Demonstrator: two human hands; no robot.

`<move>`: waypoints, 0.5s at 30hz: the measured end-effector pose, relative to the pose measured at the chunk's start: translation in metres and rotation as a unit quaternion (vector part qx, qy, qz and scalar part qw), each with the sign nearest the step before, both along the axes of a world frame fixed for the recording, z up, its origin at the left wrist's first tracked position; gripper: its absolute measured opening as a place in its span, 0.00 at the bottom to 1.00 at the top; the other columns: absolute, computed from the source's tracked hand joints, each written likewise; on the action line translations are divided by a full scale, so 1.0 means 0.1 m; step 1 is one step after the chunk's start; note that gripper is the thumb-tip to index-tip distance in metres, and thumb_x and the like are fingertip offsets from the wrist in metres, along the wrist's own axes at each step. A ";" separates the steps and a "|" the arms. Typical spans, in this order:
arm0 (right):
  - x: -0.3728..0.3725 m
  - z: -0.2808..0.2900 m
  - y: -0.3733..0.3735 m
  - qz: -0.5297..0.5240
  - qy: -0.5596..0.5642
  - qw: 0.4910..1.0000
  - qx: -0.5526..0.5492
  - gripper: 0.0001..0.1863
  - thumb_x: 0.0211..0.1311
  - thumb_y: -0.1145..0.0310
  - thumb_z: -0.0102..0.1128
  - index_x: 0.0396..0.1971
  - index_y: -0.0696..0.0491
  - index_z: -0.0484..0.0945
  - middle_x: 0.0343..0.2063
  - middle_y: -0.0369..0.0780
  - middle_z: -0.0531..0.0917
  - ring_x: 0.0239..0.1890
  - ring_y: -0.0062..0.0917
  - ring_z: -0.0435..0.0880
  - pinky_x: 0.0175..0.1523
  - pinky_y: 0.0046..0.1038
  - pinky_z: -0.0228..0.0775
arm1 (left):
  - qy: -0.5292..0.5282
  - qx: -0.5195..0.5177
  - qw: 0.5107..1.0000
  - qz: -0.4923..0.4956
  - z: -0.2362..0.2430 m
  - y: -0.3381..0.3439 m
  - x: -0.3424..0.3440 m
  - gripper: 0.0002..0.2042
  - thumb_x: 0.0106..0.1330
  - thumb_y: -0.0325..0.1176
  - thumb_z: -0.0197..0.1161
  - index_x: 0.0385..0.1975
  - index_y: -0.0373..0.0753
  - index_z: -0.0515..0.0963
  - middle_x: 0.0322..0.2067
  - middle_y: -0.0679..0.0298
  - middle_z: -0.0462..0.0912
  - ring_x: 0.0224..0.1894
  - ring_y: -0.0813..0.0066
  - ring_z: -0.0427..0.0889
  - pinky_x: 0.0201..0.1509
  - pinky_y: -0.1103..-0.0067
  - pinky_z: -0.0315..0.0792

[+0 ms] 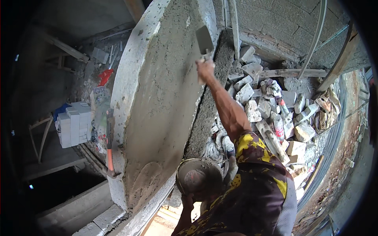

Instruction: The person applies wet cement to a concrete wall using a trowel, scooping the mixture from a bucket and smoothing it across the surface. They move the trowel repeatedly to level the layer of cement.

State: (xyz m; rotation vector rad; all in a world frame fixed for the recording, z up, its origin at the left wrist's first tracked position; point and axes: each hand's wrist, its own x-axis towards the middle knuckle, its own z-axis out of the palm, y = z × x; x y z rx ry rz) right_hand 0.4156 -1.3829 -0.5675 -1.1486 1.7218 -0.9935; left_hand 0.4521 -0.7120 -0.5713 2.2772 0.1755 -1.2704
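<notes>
My right hand [205, 70] grips the handle of a trowel [204, 40], with the arm stretched out. The trowel's flat, roughly rectangular blade is by the far right edge of a long band of wet grey mortar [165, 94]. Close to my body, my left hand [188, 200] is closed on the side of a round bucket [178, 173]; some of its fingers are hidden. Grey mortar shows inside the bucket. A smeared, thicker patch of mortar [145, 177] lies at the near end of the band.
Pale raised edges [118, 94] border the mortar. A hammer [110, 145] with an orange section rests along the left edge. Broken blocks [252, 92] heap up on the right beside bundled rods [328, 145]. White blocks [75, 122] are stacked at left, above a dark opening [59, 192].
</notes>
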 end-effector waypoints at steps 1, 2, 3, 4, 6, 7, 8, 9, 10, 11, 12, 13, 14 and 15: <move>0.36 0.06 0.06 0.008 -0.079 0.996 -0.034 0.18 0.57 0.65 0.54 0.44 0.60 0.67 0.33 0.49 0.78 0.35 0.35 0.79 0.42 0.34 0.73 | -0.027 -0.108 0.991 0.081 0.01 -0.04 -0.10 0.20 0.46 0.23 0.60 0.43 0.34 0.71 0.30 0.63 0.77 0.29 0.74 0.74 0.33 0.75 0.71; 0.53 0.14 0.15 -0.059 -0.069 0.986 -0.141 0.17 0.57 0.67 0.53 0.43 0.59 0.66 0.29 0.47 0.78 0.29 0.33 0.79 0.36 0.35 0.75 | -0.035 -0.121 0.988 0.085 0.03 -0.10 -0.15 0.20 0.46 0.23 0.60 0.43 0.34 0.71 0.30 0.63 0.77 0.29 0.74 0.74 0.33 0.75 0.71; 0.53 0.20 0.21 -0.123 -0.299 0.938 -0.127 0.13 0.55 0.71 0.51 0.39 0.59 0.65 0.25 0.44 0.75 0.23 0.28 0.76 0.27 0.30 0.72 | -0.028 -0.102 0.992 0.063 0.11 -0.10 -0.19 0.16 0.48 0.27 0.61 0.40 0.33 0.74 0.31 0.61 0.78 0.32 0.72 0.75 0.36 0.73 0.70; 0.46 0.24 0.34 -0.173 -0.516 0.830 -0.124 0.09 0.54 0.75 0.48 0.35 0.58 0.64 0.20 0.41 0.72 0.18 0.23 0.74 0.18 0.25 0.68 | -0.020 -0.082 0.996 0.036 0.18 -0.12 -0.21 0.14 0.49 0.30 0.62 0.36 0.33 0.76 0.32 0.59 0.80 0.35 0.71 0.76 0.38 0.72 0.70; 0.12 0.18 0.62 -0.215 -0.457 0.852 -0.141 0.08 0.55 0.74 0.49 0.34 0.58 0.64 0.21 0.41 0.72 0.17 0.25 0.75 0.19 0.27 0.70 | -0.023 -0.016 0.999 0.039 0.29 -0.16 -0.26 0.16 0.49 0.30 0.62 0.38 0.32 0.75 0.32 0.57 0.80 0.36 0.70 0.76 0.40 0.72 0.70; -0.03 0.04 0.79 -0.217 -0.384 0.892 -0.094 0.07 0.57 0.73 0.50 0.34 0.57 0.64 0.21 0.40 0.72 0.17 0.24 0.74 0.19 0.27 0.70 | -0.045 -0.016 0.998 0.031 0.31 -0.17 -0.26 0.17 0.48 0.30 0.63 0.39 0.31 0.75 0.32 0.57 0.80 0.36 0.69 0.76 0.40 0.72 0.70; -0.24 -0.17 1.00 -0.165 -0.347 0.922 -0.054 0.06 0.58 0.73 0.49 0.34 0.56 0.65 0.19 0.39 0.72 0.17 0.24 0.74 0.19 0.25 0.69 | -0.063 0.003 0.998 0.026 0.30 -0.17 -0.28 0.18 0.47 0.30 0.63 0.40 0.31 0.74 0.32 0.57 0.80 0.35 0.69 0.76 0.40 0.72 0.70; -0.48 -0.46 1.26 -0.103 -0.288 0.951 0.039 0.11 0.57 0.67 0.51 0.36 0.57 0.66 0.19 0.40 0.73 0.17 0.24 0.73 0.20 0.28 0.69 | -0.042 0.030 0.998 0.047 0.28 -0.14 -0.26 0.23 0.45 0.24 0.61 0.47 0.33 0.71 0.38 0.59 0.78 0.37 0.68 0.76 0.37 0.74 0.72; -0.86 -0.76 1.55 0.044 -0.116 0.988 0.095 0.16 0.55 0.61 0.55 0.36 0.58 0.68 0.21 0.42 0.75 0.20 0.26 0.74 0.24 0.31 0.68 | -0.010 0.003 0.990 0.140 0.21 -0.11 -0.28 0.24 0.46 0.24 0.61 0.48 0.34 0.71 0.35 0.60 0.78 0.32 0.71 0.77 0.32 0.74 0.73; -1.24 -1.06 1.84 0.185 0.037 0.971 0.147 0.21 0.52 0.55 0.58 0.36 0.58 0.70 0.24 0.43 0.77 0.22 0.28 0.74 0.28 0.34 0.68 | 0.015 0.019 0.991 0.129 0.14 -0.03 -0.28 0.23 0.46 0.23 0.60 0.47 0.35 0.71 0.31 0.63 0.78 0.26 0.76 0.76 0.26 0.77 0.72; -1.57 -1.35 2.15 0.261 0.292 0.907 0.152 0.18 0.52 0.57 0.59 0.36 0.55 0.73 0.26 0.42 0.78 0.24 0.28 0.75 0.28 0.32 0.68 | 0.016 -0.018 0.985 0.170 0.04 0.04 -0.32 0.20 0.48 0.24 0.58 0.45 0.35 0.72 0.26 0.65 0.76 0.22 0.80 0.74 0.21 0.80 0.69; -2.03 -1.56 2.49 0.370 0.280 0.861 0.207 0.22 0.55 0.50 0.49 0.40 0.53 0.76 0.28 0.50 0.81 0.35 0.46 0.81 0.40 0.43 0.73 | 0.027 0.008 0.984 0.174 -0.04 0.13 -0.31 0.17 0.49 0.26 0.58 0.42 0.36 0.73 0.25 0.64 0.76 0.23 0.79 0.74 0.20 0.79 0.69; -2.45 -1.70 2.80 0.359 0.216 0.846 0.330 0.21 0.55 0.53 0.50 0.42 0.53 0.75 0.29 0.47 0.81 0.34 0.42 0.81 0.38 0.42 0.73 | -0.004 -0.051 0.983 0.174 -0.10 0.23 -0.38 0.17 0.49 0.29 0.59 0.40 0.35 0.74 0.26 0.62 0.77 0.24 0.75 0.75 0.23 0.76 0.70; -2.88 -1.74 3.10 0.317 0.214 0.791 0.478 0.19 0.56 0.57 0.51 0.44 0.53 0.74 0.29 0.44 0.81 0.32 0.38 0.81 0.35 0.40 0.74 | -0.038 -0.002 0.984 0.174 -0.21 0.26 -0.39 0.19 0.47 0.30 0.60 0.41 0.33 0.73 0.29 0.58 0.79 0.27 0.69 0.77 0.28 0.73 0.72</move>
